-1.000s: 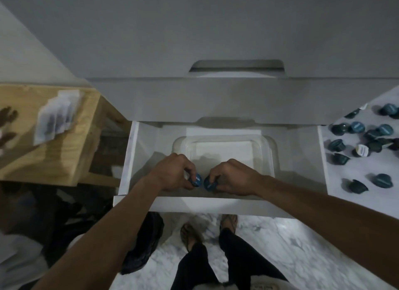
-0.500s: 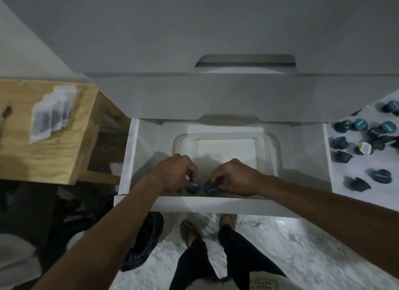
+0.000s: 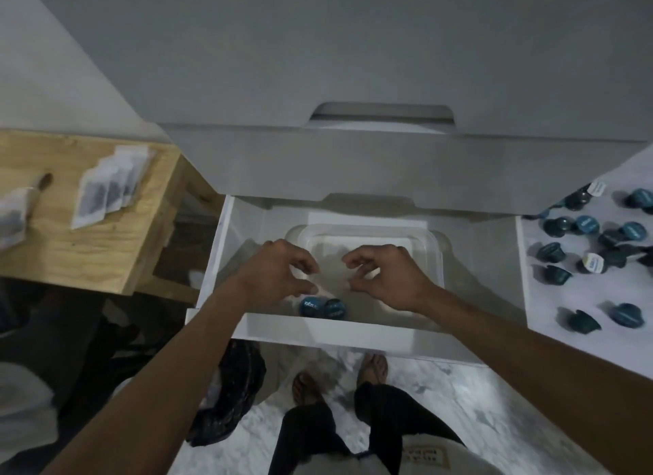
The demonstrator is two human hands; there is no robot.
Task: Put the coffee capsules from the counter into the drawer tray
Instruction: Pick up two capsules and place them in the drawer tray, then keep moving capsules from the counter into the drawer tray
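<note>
Wooden table [image 3: 88, 248]: stands at the far left beside the drawer; white sachets [image 3: 109, 188] lie on it in a loose fan, dark contents showing through, no print I can read.
Left hand [image 3: 272, 275]: hovers above the near end of the tray, fingers loosely curled and holding nothing.
Drawer [image 3: 219, 262]: pulled out under the counter front, so the tray can be reached from above.
Tray [image 3: 438, 248]: clear plastic, sitting in the drawer, mostly bare.
Two capsules [image 3: 321, 308]: lie side by side, touching, at the tray's near edge just below the left hand, blue lids up; each lid bears white lettering too blurred to read.
Right hand [image 3: 385, 278]: mirrors the left, fingers half bent, nothing in it.
Counter [image 3: 537, 305]: at the right, level with the drawer.
Capsules on the counter [image 3: 586, 262]: many scattered, some upright, some tipped; blue and white lids carry writing I cannot make out. Most of the job looks undone.
</note>
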